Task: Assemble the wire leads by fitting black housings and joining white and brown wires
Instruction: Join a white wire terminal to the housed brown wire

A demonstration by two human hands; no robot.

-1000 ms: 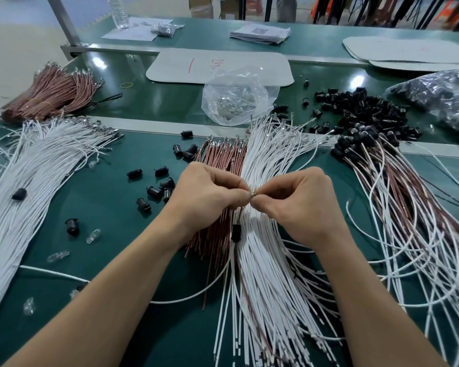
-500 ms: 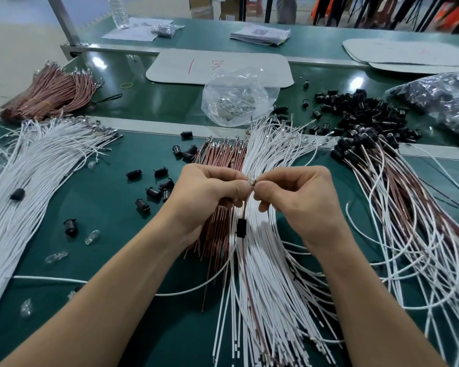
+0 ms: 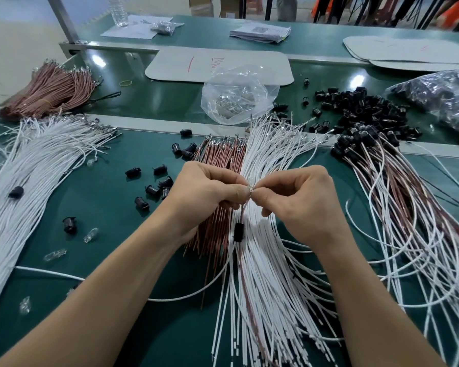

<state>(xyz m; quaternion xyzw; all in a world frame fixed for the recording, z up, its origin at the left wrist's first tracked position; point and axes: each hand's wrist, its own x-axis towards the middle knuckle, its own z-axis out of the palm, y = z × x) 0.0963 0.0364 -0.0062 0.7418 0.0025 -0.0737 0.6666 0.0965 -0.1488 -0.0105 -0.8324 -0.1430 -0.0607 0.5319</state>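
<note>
My left hand (image 3: 210,192) and my right hand (image 3: 300,200) meet fingertip to fingertip over the middle of the green bench, both pinching the metal ends of a wire pair (image 3: 250,190). A brown and a white wire hang down from the pinch through a black housing (image 3: 238,231) that sits a little below the hands. Under the hands lie a fan of brown wires (image 3: 217,160) and a fan of white wires (image 3: 265,154). Loose black housings (image 3: 159,186) are scattered to the left.
A big bundle of white wires (image 3: 37,165) lies at the left, brown wires (image 3: 51,91) at the far left. Finished leads (image 3: 398,197) spread at the right below a heap of black housings (image 3: 361,109). A clear bag (image 3: 236,94) of metal parts sits behind.
Both hands have risen slightly away from the bench while keeping the pinch. The black housing has slid lower on the hanging wires, away from the fingers.
</note>
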